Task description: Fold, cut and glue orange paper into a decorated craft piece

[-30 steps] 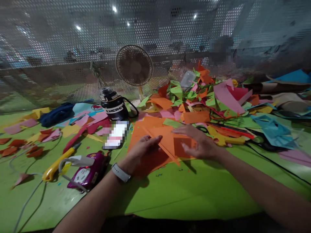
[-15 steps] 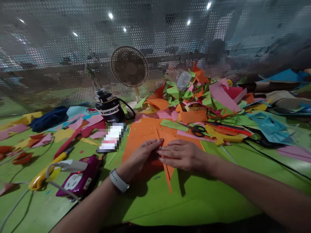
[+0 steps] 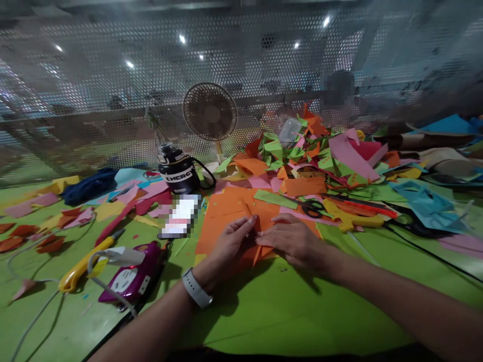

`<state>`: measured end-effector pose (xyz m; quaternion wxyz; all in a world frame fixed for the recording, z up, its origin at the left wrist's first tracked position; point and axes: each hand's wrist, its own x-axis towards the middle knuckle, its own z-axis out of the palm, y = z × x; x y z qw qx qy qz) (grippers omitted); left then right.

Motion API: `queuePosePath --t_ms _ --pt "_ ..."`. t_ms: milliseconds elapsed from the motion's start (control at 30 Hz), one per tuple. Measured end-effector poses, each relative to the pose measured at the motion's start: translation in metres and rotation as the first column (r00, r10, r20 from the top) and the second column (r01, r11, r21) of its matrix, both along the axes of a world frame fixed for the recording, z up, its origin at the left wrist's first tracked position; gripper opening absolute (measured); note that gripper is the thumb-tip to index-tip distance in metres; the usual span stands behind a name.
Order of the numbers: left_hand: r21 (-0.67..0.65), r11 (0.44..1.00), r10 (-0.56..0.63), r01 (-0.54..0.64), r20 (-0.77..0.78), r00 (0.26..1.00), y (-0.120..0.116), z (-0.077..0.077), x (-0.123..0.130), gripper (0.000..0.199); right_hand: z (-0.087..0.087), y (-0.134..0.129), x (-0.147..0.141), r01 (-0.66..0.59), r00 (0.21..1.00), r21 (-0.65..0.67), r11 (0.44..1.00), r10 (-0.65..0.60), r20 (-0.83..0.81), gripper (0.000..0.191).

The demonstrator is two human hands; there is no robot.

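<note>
Orange paper strip (image 3: 257, 255), mid-frame, looks part-folded, pinched between left hand (image 3: 233, 242) and right hand (image 3: 294, 241); orange sheets (image 3: 225, 203) beneath lie unfolded.

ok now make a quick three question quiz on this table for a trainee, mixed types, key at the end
1. Multiple choice: which word is printed on the black bottle?
a) POWER
b) ENERGY
c) SPORT

2. True or false: the fan stands farther from the camera than the bottle.

3. Fill in the blank: the piece of paper between the left hand and the right hand is coloured ____.

Key: 1. b; 2. true; 3. orange.
</note>
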<state>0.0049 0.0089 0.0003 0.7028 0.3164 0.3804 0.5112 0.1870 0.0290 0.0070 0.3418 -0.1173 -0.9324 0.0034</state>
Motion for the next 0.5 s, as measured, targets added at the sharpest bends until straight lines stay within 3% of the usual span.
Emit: queuePosePath --t_ms 100,167,333,500 --pt "0.078 0.997 0.014 -0.010 -0.049 0.999 -0.002 0.003 0.001 0.031 0.001 0.002 -0.002 0.072 0.994 -0.143 0.987 -0.083 -0.067 0.014" --pt "0.111 0.994 0.022 -0.015 -0.066 0.998 -0.001 0.001 0.002 0.030 0.000 0.004 -0.003 0.135 0.986 -0.214 0.968 -0.153 -0.070 0.016" --pt "0.127 0.992 0.020 -0.010 -0.079 0.997 -0.002 -0.008 0.001 0.031 -0.003 0.005 -0.002 0.255 0.956 -0.287 0.923 -0.285 -0.071 0.026" --pt "0.139 0.989 -0.049 0.055 -0.051 0.998 -0.008 -0.008 0.000 0.030 -0.004 0.005 -0.001 0.337 0.928 -0.362 0.869 -0.372 -0.029 0.019"
